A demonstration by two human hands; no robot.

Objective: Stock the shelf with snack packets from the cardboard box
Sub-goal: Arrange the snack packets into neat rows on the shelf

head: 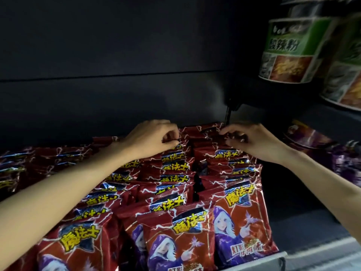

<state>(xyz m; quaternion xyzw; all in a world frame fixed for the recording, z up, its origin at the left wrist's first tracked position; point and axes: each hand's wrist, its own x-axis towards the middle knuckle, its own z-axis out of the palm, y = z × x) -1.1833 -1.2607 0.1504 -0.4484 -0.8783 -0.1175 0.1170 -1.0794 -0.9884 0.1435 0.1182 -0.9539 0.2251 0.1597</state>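
At the back of the shelf (pixel 304 257), up around twelve o'clock in the head view, the left hand (pixel 154 136) and right hand (pixel 252 140) each curl a grip on the top edge of the rearmost red snack packets (pixel 207 132), pinching foil. The rows run down to six o'clock, purple packets (pixel 312 137) at three, noodle cups (pixel 289 51) at one; no cardboard box shows. Best, I'd judge, to seat that packet upright, label forward, snug behind its row.
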